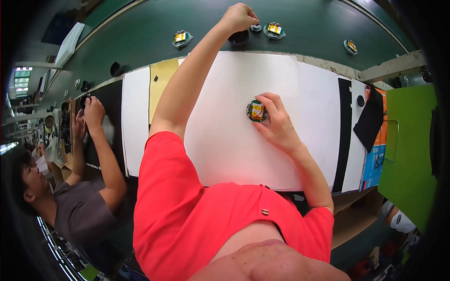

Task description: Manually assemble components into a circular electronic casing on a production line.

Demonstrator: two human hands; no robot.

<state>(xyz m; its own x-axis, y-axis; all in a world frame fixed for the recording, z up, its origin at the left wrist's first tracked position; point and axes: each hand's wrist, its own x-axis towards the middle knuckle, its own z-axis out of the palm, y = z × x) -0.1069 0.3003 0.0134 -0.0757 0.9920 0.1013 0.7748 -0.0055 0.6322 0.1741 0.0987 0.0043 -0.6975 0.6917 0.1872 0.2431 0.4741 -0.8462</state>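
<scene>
My right hand (280, 125) holds a round green circuit board (256, 111) by its edge, thumb below and fingers above, over the white work sheet (225, 154). A yellow-and-white taped block sits on the board's face. My left arm stretches to the far side, over the green bench surface. There my left hand (238, 18) is closed, its fingertips pinched just above a small pale round piece (255, 28); whether anything is between them is too small to make out. A black round cup (238, 37) stands under that hand, partly hidden by it.
Similar round boards lie on the green bench: one (181, 38) left of my arm, one (274, 30) beside the pale piece, one (350, 47) farther right. A black cup (116, 69) stands at left. A co-worker's hands (93, 112) work there. A green panel (408, 145) stands right.
</scene>
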